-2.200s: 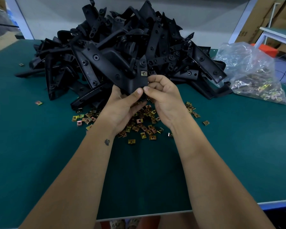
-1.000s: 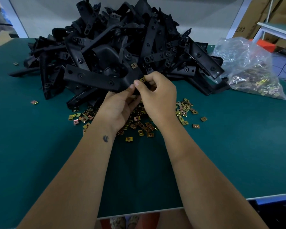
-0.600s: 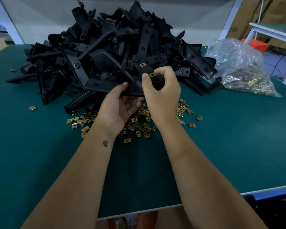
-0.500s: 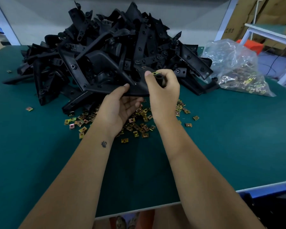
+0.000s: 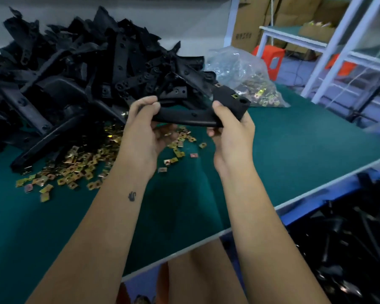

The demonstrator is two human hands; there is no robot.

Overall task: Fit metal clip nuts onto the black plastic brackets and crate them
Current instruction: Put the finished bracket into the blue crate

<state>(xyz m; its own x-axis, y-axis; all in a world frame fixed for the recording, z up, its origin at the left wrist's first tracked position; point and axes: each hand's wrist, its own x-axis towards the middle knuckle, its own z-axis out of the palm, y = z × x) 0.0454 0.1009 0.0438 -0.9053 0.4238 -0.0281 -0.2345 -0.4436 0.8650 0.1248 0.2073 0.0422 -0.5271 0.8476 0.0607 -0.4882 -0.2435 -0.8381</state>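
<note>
Both hands hold one black bracket (image 5: 191, 116) above the green table (image 5: 294, 139). The left hand (image 5: 144, 130) grips its left end, fingers curled over the top edge. The right hand (image 5: 230, 132) grips near the wider right end, thumb on top. Just beyond the right thumb, two clip nuts (image 5: 235, 96) sit on the bracket. Below the grip, loose clip nuts (image 5: 81, 165) lie scattered. Behind and left of the grip is a pile of brackets (image 5: 79, 69); behind and right, a clear bag (image 5: 244, 73) of nuts.

Dim, cool indoor light, motion blur smearing the bracket pile (image 5: 70, 69) left of the grips, wide-angle bending of shelving (image 5: 347, 51) at right edge, soft shadows on green worktop (image 5: 294, 139), no harsh glare
</note>
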